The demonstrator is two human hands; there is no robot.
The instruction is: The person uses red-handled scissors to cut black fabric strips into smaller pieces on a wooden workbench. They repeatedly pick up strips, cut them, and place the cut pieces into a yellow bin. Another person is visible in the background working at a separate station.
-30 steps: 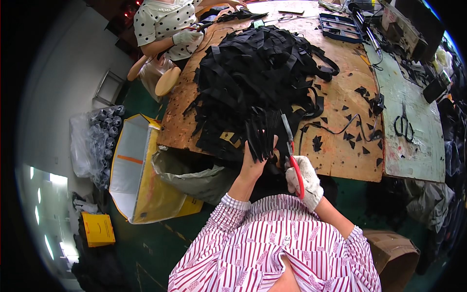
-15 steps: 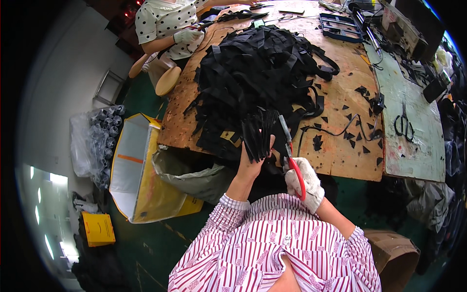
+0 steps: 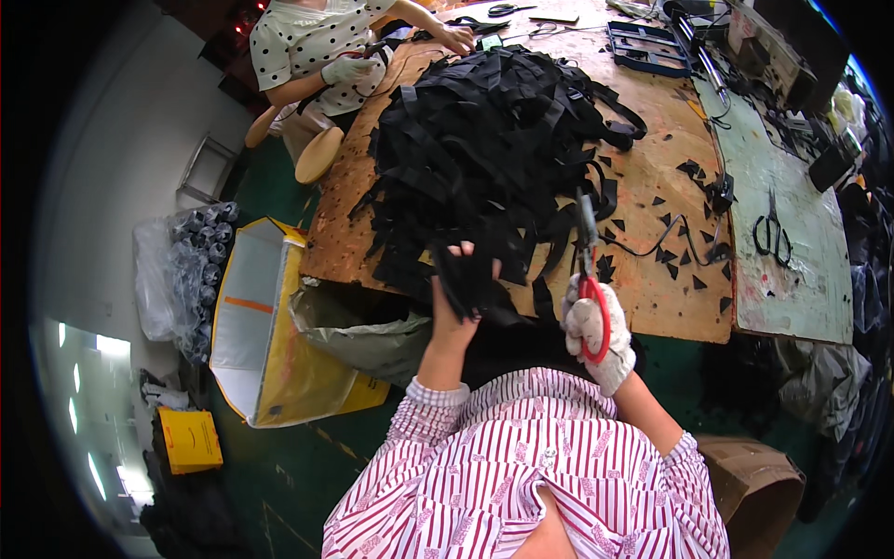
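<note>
My bare left hand is closed around a bundle of black fabric strips, just in front of the table's near edge. The bundle looks blurred, and its lower ends hang over my palm. In a white knitted glove, my right hand grips red-handled scissors with the blades pointing away from me, apart from the strips. Whether the blades are parted I cannot tell. Beyond both hands lies a large heap of black strips, with some ends trailing near my left hand.
Small black offcuts lie scattered on the wooden table. Black scissors rest on the greenish board at right. A blue tray sits at the back. Across the left corner, a co-worker handles strips. A yellow bag stands at left.
The scissors and my right hand have moved right, away from the strips. My left hand has shifted slightly left and nearer with the bundle, which has tilted. The co-worker's bare hand has come nearer the heap.
</note>
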